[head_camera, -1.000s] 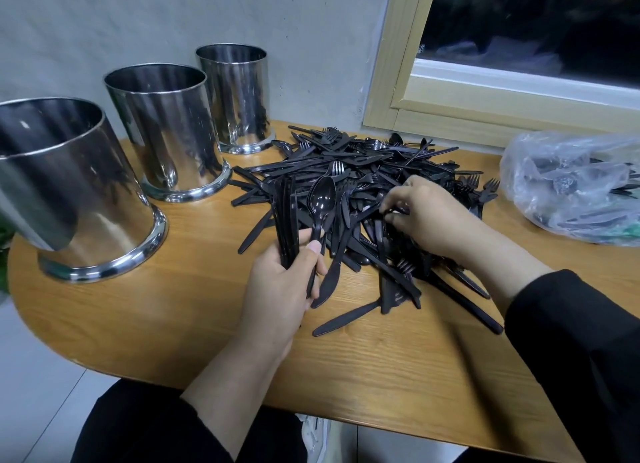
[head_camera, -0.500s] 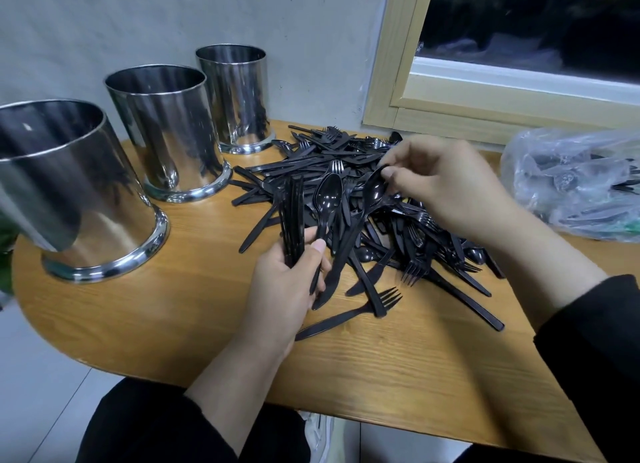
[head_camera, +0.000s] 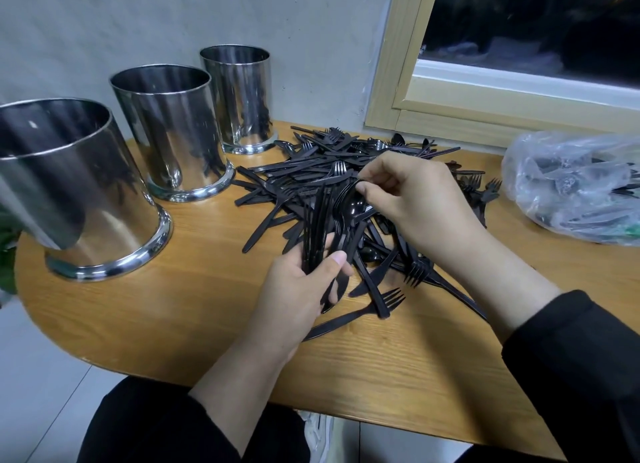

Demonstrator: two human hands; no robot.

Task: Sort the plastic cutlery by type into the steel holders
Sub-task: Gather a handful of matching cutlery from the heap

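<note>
Hidden, cropped and unclear parts

The nearest holder (head_camera: pixel 79 189) is cut by the left edge; the bag (head_camera: pixel 575 185) by the right, its contents blurred behind plastic. Cutlery in the pile (head_camera: pixel 311 172) under the right hand (head_camera: pixel 415 203) is hidden, and the left fingers (head_camera: pixel 334 260) cover the held bundle's (head_camera: pixel 317 220) handles.

My left hand (head_camera: pixel 298 289) sat low in the middle, fingers curled tight, thumb pressed up. My right hand (head_camera: pixel 412 199) reached in above it, fingertips (head_camera: pixel 363 185) pinching together.

Mirror-polished steel holders (head_camera: pixel 166 130), glossy black plastic cutlery (head_camera: pixel 311 172), wood-grain table (head_camera: pixel 207 310)
</note>
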